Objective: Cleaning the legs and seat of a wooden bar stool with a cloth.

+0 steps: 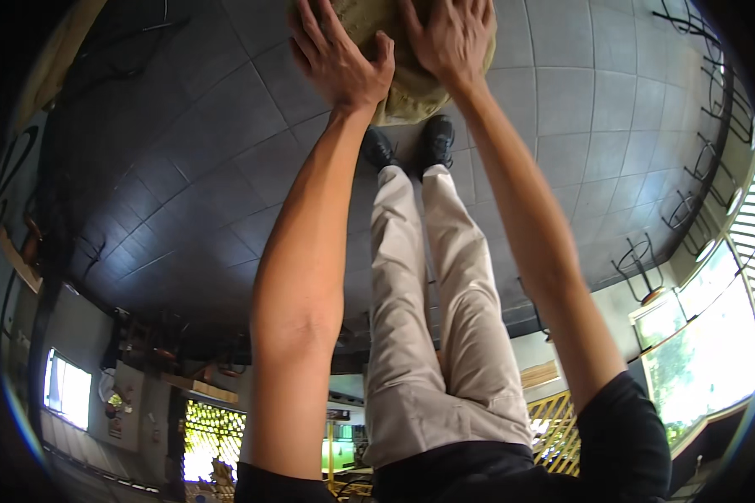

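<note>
A rounded olive-green fabric bundle [409,94], perhaps a cushion or a stuffed bag, is at the top of the view just beyond my black shoes [439,138]. Its far part is cut off by the frame. My left hand [346,60] rests on its left side, fingers spread and thumb lifted. On the right side of the bundle, my right hand [450,41] lies palm down with fingers extended. The fingertips of the right hand reach the top rim of the picture. Both arms are stretched out straight, one on each side of my legs.
Dark grey floor tiles [566,100] surround my feet. Stools with thin metal legs [638,264] line the right edge. Dark furniture [157,346] stands behind at lower left. A bright window [704,364] and a yellow lattice [553,434] appear near the bottom right.
</note>
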`<move>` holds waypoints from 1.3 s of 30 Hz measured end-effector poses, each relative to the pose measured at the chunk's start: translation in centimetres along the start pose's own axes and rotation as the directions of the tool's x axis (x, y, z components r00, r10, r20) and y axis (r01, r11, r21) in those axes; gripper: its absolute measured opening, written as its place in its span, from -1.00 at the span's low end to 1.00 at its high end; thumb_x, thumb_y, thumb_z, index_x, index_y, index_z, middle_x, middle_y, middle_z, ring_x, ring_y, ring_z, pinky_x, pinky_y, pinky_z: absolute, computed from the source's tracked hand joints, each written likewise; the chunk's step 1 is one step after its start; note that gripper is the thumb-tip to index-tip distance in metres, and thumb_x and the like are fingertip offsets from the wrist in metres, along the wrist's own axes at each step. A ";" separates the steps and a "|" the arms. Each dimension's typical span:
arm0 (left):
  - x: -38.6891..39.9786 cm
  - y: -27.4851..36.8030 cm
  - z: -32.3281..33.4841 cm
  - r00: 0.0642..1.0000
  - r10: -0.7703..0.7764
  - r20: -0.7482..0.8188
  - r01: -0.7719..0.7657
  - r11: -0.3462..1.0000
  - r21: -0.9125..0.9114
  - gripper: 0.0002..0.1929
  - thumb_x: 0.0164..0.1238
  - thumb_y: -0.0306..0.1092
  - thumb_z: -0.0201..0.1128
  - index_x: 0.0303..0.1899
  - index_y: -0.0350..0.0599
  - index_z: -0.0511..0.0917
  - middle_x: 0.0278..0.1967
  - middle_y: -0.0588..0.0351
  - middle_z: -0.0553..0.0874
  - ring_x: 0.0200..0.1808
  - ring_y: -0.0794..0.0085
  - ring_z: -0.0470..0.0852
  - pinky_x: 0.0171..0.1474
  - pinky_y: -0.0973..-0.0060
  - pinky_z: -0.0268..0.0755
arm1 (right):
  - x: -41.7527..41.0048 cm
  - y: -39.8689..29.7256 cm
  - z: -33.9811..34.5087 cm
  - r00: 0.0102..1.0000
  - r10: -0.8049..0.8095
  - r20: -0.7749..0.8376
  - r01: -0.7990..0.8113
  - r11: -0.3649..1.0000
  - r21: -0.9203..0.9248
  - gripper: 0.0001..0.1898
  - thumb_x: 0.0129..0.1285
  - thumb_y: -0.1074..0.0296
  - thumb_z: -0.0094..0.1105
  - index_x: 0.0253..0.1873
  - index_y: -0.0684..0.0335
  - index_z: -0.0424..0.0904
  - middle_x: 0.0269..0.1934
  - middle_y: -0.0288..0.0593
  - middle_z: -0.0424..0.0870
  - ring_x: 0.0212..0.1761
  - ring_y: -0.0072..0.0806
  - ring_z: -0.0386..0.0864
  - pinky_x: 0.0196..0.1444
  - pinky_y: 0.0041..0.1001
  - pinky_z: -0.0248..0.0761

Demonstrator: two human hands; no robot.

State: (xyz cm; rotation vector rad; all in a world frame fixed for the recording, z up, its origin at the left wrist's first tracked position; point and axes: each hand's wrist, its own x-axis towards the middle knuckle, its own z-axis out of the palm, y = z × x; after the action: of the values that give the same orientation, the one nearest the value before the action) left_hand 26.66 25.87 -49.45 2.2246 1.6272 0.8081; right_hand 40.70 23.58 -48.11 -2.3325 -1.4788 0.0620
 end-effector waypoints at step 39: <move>-1.1 -2.2 0.6 0.971 -0.241 -0.005 0.238 0.962 -0.136 -0.08 0.34 -0.02 0.32 0.64 -0.14 0.11 0.54 -0.24 0.35 0.54 -0.29 0.29 0.48 -0.15 0.24 | 3.2 -0.8 1.1 0.950 -0.310 -0.027 0.311 0.946 0.088 -0.22 0.43 -0.13 0.21 0.59 0.19 0.29 0.48 0.17 0.38 0.54 0.12 0.30 0.57 0.03 0.11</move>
State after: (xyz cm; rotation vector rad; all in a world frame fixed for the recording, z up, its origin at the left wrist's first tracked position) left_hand 25.00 25.68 -51.35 1.8889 1.7530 0.8499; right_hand 41.16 27.07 -48.35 -1.9987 -1.7792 0.0295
